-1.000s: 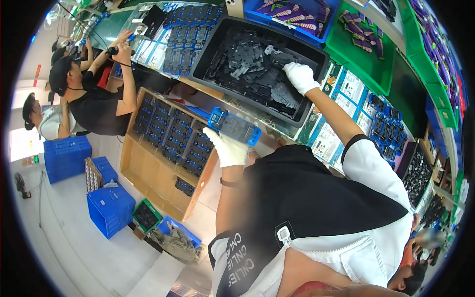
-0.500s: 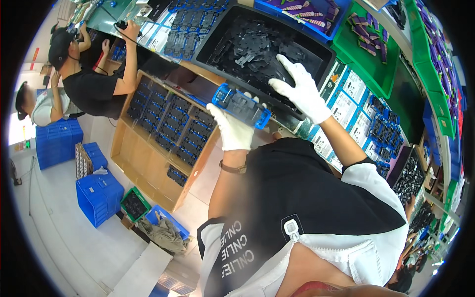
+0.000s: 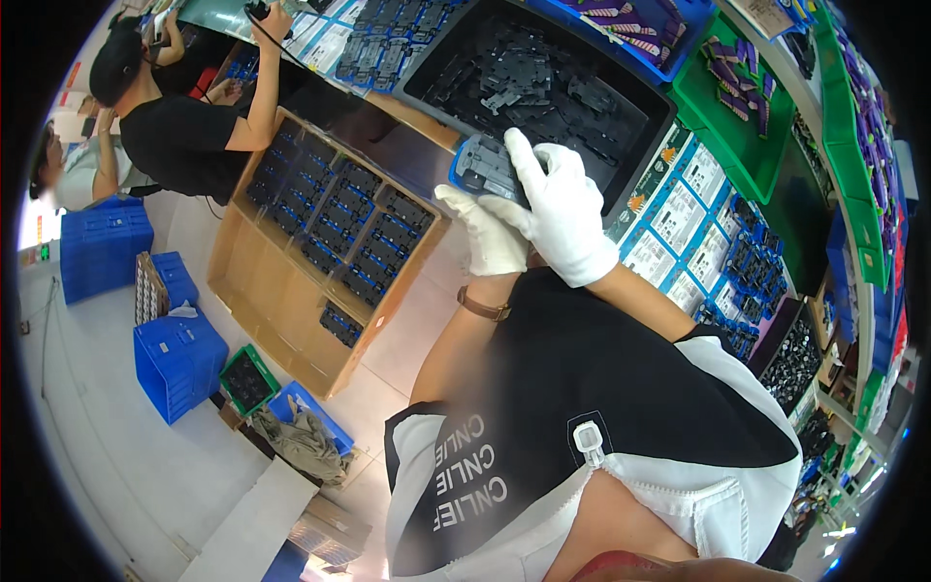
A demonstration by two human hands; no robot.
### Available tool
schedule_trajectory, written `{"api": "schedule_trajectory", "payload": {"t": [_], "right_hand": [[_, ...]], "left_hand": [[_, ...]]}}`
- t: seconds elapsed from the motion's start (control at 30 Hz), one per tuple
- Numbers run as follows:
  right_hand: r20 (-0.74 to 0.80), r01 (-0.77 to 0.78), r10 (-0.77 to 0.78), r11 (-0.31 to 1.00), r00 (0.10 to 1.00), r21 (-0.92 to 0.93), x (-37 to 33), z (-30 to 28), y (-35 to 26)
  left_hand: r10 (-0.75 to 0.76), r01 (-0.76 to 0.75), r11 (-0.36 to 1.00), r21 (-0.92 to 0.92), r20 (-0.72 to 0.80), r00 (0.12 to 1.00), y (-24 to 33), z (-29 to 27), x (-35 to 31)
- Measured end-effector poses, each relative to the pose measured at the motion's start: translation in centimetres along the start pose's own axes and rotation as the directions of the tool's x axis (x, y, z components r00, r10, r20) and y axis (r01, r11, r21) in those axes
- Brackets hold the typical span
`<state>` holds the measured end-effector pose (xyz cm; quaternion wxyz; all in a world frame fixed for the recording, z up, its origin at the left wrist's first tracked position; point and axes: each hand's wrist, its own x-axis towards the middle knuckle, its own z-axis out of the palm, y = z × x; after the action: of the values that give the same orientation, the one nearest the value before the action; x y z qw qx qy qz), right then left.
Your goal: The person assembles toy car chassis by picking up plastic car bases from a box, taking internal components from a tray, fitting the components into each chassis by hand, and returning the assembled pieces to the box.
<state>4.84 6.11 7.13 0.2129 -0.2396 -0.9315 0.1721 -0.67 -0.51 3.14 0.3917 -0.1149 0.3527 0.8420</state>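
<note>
Your left hand (image 3: 497, 241) grips a part (image 3: 485, 170), right hand (image 3: 567, 215) grip unclear — boxed rows (image 3: 339, 215) look done, black pieces (image 3: 514, 78) remain in the bin (image 3: 652, 131).

Garment, black and white: pale capital lettering (image 3: 470, 485) is being carried on the black chest panel (image 3: 621, 378), the same short word being repeated in three stacked rows; legible. Bench, right portion: white printed sheets (image 3: 674, 218) are being displayed within blue borders, dark diagrams and fine print being shown, too small for reading. Same sheets: orange emblems (image 3: 637, 202) are being borne along the edge beside the black bin (image 3: 663, 131). Bench, upper left: further printed sheets (image 3: 315, 44) are being partly covered, their print being rendered illegible. Cardboard tray (image 3: 274, 335): a small white label (image 3: 379, 322) is being borne on the outer side; unreadable.
</note>
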Motion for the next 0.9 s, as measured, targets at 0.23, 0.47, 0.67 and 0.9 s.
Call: {"api": "schedule_trajectory", "payload": {"t": [0.23, 0.47, 0.67, 0.9], "right_hand": [[-0.040, 0.114, -0.124, 0.975, 0.991, -0.191, -0.1, 0.1, -0.9], [0.107, 0.111, -0.131, 0.978, 0.986, 0.175, -0.1, -1.2, -0.1], [0.627, -0.695, 0.301, 0.317, 0.719, 0.645, -2.1, -1.6, 3.0], [0.551, -0.591, 0.254, 0.117, 0.795, 0.798, -3.8, -0.7, 1.9]], "left_hand": [[-0.077, 0.124, 0.985, -0.117, 0.343, 0.936, -1.5, -2.7, 0.8], [0.140, -0.139, 0.990, 0.011, -0.030, 0.990, 0.1, -0.6, 0.6], [0.227, -0.218, 0.971, -0.102, 0.086, 0.970, 1.3, -1.0, 0.8], [0.285, -0.284, 0.958, -0.022, 0.073, 0.956, 0.4, -0.2, -0.1]]}}
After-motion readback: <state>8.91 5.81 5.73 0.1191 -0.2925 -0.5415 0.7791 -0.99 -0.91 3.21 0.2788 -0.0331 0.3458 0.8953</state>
